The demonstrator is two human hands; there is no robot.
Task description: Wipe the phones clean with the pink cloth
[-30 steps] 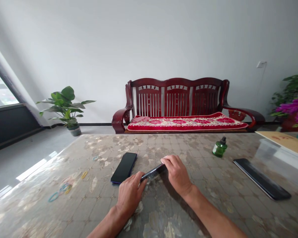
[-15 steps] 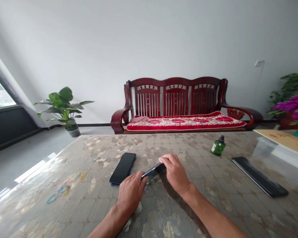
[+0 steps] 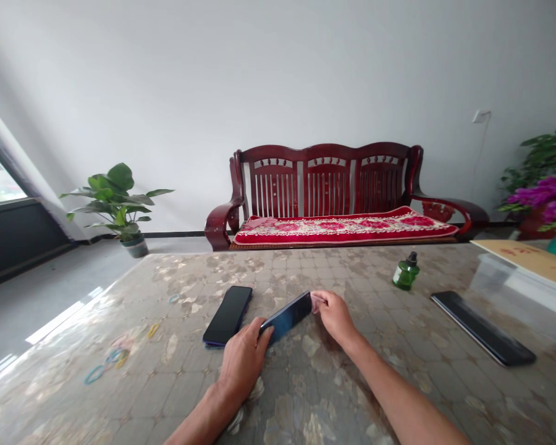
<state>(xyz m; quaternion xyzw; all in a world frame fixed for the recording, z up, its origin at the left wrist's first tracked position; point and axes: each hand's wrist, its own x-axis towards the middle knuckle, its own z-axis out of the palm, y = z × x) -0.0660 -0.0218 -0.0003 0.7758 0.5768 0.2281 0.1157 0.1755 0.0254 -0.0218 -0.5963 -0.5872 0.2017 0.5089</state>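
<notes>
My left hand (image 3: 243, 358) is closed around the near left end of a dark smartphone (image 3: 287, 318), its thumb on the glossy screen. The phone is held tilted above the table, its far end raised to the right. At that far end my right hand (image 3: 337, 315) pinches a small pale pink thing (image 3: 315, 302), soft-looking, beside the phone's edge; its kind is too small to tell. Just left of my left hand lies another smartphone (image 3: 228, 315), screen up, with a blue-purple edge.
Coloured rubber bands (image 3: 115, 356) lie on the patterned table cover (image 3: 180, 395) at left. To the right are a green bottle (image 3: 405, 272), a third smartphone (image 3: 484, 327) and a clear plastic box (image 3: 514, 290). Behind the table stands a wooden bench (image 3: 328, 191).
The held phone has turned so more of its screen faces me. My right hand has shifted slightly right, off the phone's end, and the pink thing now shows in its fingers.
</notes>
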